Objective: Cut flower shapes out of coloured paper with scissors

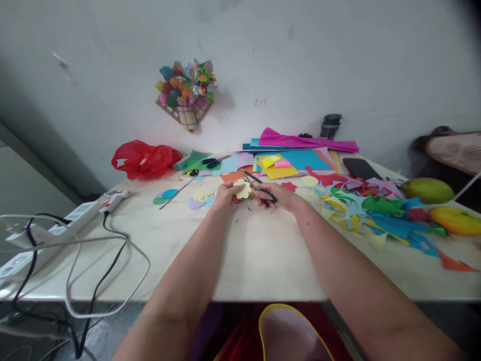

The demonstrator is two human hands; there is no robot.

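My left hand [225, 194] holds a pale yellow flower-shaped paper piece [242, 189] above the white table [255, 250]. My right hand [282, 197] grips black-handled scissors [259, 186], whose blades point up and left, meeting the paper's right edge. Small red and yellow paper scraps lie on the table just under the hands. Cut pastel paper shapes [202, 196] rest just left of my left hand.
Stacked coloured paper sheets [296, 155] and a second pair of scissors [214, 161] lie behind. A heap of paper scraps [376, 210], a phone [361, 168] and two mangoes [428, 190] are right. A red bag [145, 159], power strips [56, 230] and cables are left.
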